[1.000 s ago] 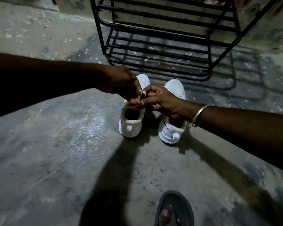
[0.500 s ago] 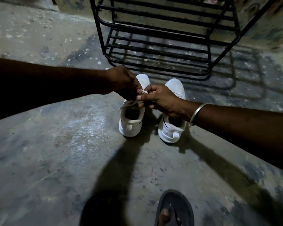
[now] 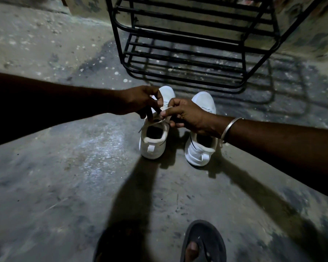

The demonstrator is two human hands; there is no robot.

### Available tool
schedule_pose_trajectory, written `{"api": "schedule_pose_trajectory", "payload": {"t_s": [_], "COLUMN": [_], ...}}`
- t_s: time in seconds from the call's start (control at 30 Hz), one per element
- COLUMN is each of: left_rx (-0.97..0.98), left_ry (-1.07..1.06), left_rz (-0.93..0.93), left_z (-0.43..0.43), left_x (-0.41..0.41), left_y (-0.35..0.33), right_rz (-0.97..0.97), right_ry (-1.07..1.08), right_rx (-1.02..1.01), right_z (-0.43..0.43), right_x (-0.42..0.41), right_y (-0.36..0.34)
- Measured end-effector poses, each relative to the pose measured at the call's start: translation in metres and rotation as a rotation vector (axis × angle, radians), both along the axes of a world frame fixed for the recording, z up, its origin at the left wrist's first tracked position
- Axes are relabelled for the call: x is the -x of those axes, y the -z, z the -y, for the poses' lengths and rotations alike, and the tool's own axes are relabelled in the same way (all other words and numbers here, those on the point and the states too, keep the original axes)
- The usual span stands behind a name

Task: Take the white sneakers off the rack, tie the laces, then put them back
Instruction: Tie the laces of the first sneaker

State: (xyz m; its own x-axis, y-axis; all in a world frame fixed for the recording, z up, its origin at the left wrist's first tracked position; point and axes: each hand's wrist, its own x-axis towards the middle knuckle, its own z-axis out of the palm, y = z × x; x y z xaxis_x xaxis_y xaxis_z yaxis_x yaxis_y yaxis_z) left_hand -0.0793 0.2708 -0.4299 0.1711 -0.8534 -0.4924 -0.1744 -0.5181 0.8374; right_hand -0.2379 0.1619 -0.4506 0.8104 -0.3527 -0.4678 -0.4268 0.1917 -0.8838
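Observation:
Two white sneakers stand side by side on the concrete floor, heels toward me, toes toward the rack. Over the left sneaker (image 3: 153,142) my left hand (image 3: 138,103) and my right hand (image 3: 187,116) meet, each pinching a part of its white lace (image 3: 164,110). A loose lace end trails down the shoe's left side. The right sneaker (image 3: 200,150) stands untouched under my right wrist, which wears a metal bangle. The black metal shoe rack (image 3: 187,53) stands just behind the shoes, its visible shelves bare.
My right foot in a dark sandal (image 3: 204,242) is at the bottom edge, my left foot beside it in shadow. A stained wall rises behind the rack. Rough concrete floor (image 3: 64,167) spreads to the left and right.
Both hands have stayed over the left sneaker and shifted slightly; the fingers have reworked the lace, and the left hand now sits a little higher over the toe.

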Motion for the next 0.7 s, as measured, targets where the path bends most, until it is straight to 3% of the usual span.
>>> {"api": "schedule_pose_trajectory", "payload": {"t_s": [0.27, 0.43, 0.7], "left_rx": [0.048, -0.062, -0.104], "left_ry": [-0.046, -0.143, -0.194], "left_rz": [0.111, 0.036, 0.016], "left_z": [0.004, 0.008, 0.007], "left_x": [0.006, 0.008, 0.009], "left_y": [0.01, 0.019, 0.017], "right_rz": [-0.014, 0.057, 0.179], "right_ry": [0.031, 0.087, -0.009], "right_rx": [0.323, 0.707, 0.832], "right_z": [0.003, 0.001, -0.005], "right_x": [0.0, 0.003, 0.006], "right_y": [0.003, 0.015, 0.014]}}
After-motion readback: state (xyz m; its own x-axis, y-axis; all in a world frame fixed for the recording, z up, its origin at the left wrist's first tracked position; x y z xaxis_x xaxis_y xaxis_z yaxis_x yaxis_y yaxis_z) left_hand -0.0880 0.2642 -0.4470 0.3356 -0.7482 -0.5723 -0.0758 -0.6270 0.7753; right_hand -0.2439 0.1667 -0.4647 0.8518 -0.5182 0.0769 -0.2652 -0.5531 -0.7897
